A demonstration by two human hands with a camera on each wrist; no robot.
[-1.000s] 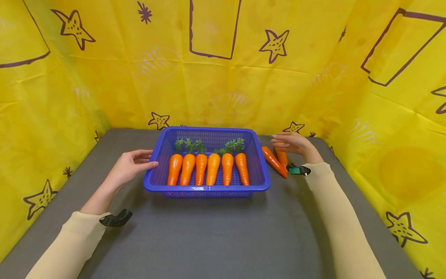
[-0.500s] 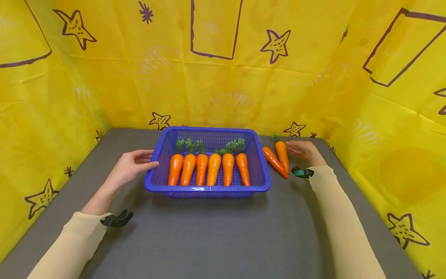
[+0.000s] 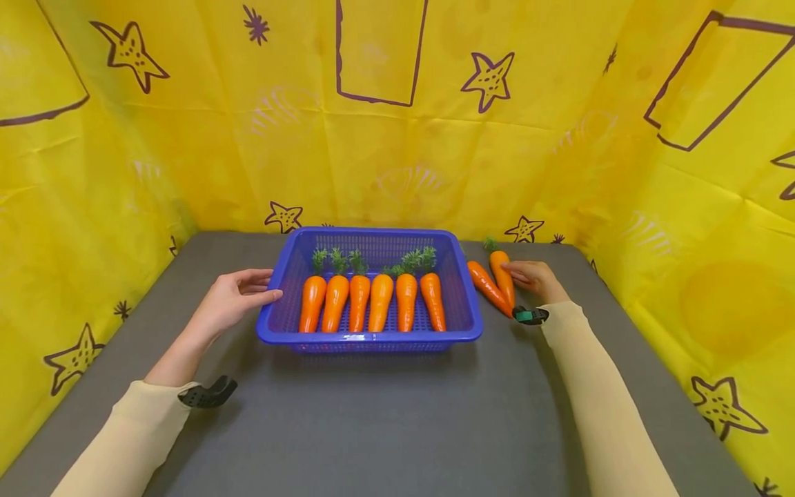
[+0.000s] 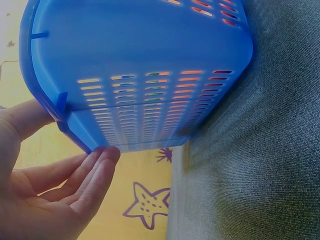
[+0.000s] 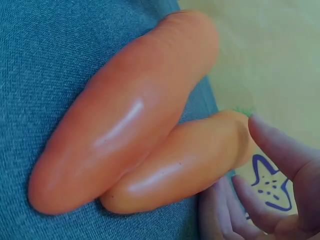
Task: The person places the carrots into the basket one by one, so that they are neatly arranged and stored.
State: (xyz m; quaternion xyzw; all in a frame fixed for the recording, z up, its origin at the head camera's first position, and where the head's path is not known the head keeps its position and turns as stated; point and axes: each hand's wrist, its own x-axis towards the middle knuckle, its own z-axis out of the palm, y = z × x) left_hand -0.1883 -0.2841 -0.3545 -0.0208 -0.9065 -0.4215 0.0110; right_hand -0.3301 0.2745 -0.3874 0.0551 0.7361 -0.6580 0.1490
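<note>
A blue plastic basket [image 3: 369,336] holds several orange carrots [image 3: 381,304] with green tops, laid side by side. My left hand [image 3: 232,298] is at its left rim; in the left wrist view the thumb [image 4: 31,117] reaches behind the rim and the fingers [image 4: 95,180] touch the outside, pinching the edge. Right of the basket, two more carrots lie with their tips together. My right hand [image 3: 535,277] is beside the right-hand carrot [image 3: 500,269], its thumb [image 5: 280,147] by the thick end and its fingers along the far side, not closed round it. The other carrot [image 5: 125,110] lies nearer the basket.
The grey cloth-covered table [image 3: 385,421] extends in front of the basket and to both sides. A yellow sheet [image 3: 397,138] printed with starfish stands upright round the back and sides. Each wrist wears a black band [image 3: 208,392].
My right hand drew back to the right from above the right-hand carrot, then came in close beside it. My left hand and the basket have stayed in place.
</note>
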